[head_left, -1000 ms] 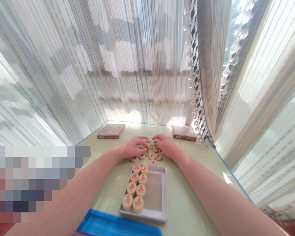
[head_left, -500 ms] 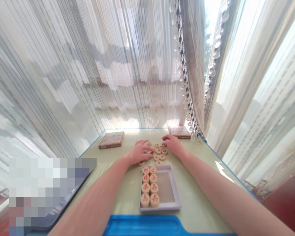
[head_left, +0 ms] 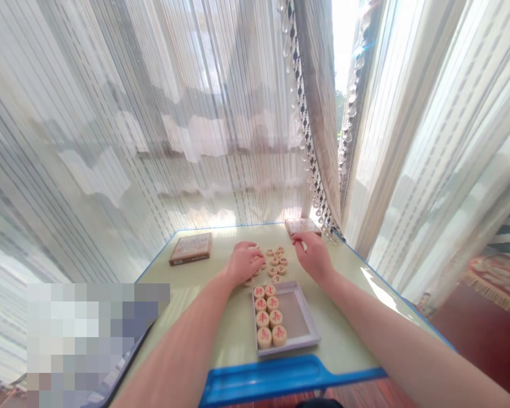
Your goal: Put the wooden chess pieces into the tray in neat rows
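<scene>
My left hand (head_left: 244, 263) lies palm down over part of a loose group of xiangqi pieces (head_left: 275, 261), its fingers extended across several of them. My right hand (head_left: 313, 254) is raised to the right of the group, fingers curled in towards the thumb; whatever is between the fingertips, if anything, is hidden. Nearer me lies a shallow open box (head_left: 308, 314). Two columns of round wooden pieces with red characters (head_left: 262, 319) fill its left side, and its right side shows bare bottom.
Two flat printed boxes lie at the back, one at the left (head_left: 191, 248) and one at the right (head_left: 302, 226), behind my right hand. The pale green table (head_left: 221, 340) has a blue edge (head_left: 263, 379). Fringed curtains (head_left: 221, 141) hang close behind it.
My right hand has drawn back to the right, away from the loose pieces. My left hand's fingers have closed up over the pieces. The whole view has shifted slightly.
</scene>
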A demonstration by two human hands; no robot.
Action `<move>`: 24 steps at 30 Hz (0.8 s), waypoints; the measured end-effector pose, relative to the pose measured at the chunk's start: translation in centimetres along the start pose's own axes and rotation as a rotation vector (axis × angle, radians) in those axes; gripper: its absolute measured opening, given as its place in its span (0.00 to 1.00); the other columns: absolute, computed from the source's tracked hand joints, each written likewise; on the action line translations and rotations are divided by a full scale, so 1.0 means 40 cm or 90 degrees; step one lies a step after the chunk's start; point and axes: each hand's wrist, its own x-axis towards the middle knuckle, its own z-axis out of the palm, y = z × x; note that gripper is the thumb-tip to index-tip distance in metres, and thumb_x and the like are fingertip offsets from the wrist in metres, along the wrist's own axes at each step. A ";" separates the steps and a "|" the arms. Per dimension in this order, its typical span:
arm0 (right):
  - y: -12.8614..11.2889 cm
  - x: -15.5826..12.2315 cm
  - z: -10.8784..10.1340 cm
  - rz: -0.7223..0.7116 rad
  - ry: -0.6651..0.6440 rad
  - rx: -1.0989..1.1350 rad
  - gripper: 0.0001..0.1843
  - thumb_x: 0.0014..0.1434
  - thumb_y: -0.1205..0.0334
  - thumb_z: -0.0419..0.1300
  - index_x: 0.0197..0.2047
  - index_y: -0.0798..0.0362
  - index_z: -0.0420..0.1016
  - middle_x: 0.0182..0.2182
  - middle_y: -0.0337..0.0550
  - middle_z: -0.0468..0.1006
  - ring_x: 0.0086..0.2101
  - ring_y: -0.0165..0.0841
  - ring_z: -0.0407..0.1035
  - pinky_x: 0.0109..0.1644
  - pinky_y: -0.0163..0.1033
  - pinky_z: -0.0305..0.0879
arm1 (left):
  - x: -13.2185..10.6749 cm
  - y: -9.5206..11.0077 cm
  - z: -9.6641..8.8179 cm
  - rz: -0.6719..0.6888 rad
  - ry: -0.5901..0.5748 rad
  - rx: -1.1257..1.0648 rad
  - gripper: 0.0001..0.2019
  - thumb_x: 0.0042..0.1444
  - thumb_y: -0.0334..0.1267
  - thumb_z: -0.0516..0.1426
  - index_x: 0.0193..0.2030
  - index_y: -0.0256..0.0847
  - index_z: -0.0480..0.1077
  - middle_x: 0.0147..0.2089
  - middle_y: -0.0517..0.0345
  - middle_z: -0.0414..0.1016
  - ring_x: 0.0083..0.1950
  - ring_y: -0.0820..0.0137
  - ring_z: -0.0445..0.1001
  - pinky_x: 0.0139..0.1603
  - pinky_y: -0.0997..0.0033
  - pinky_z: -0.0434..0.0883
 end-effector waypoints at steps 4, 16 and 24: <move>0.040 -0.018 0.004 0.090 -0.136 0.064 0.11 0.52 0.65 0.51 0.33 0.54 0.75 0.27 0.42 0.76 0.30 0.33 0.68 0.37 0.37 0.62 | -0.001 0.005 -0.001 0.025 -0.038 0.013 0.12 0.49 0.44 0.56 0.37 0.47 0.78 0.51 0.52 0.70 0.57 0.57 0.62 0.59 0.56 0.60; -0.040 -0.018 -0.077 -0.048 -0.494 0.008 0.06 0.47 0.61 0.57 0.27 0.53 0.74 0.22 0.36 0.72 0.23 0.26 0.62 0.26 0.31 0.52 | 0.001 0.006 0.000 0.040 -0.015 0.068 0.14 0.49 0.46 0.56 0.40 0.46 0.77 0.56 0.50 0.66 0.60 0.55 0.58 0.60 0.55 0.59; -0.040 -0.030 -0.064 -0.072 -0.616 0.085 0.04 0.45 0.64 0.57 0.26 0.54 0.72 0.21 0.34 0.70 0.23 0.25 0.60 0.25 0.30 0.52 | 0.000 0.021 -0.008 0.037 -0.056 0.082 0.14 0.49 0.43 0.55 0.39 0.45 0.77 0.57 0.50 0.66 0.61 0.53 0.56 0.61 0.53 0.57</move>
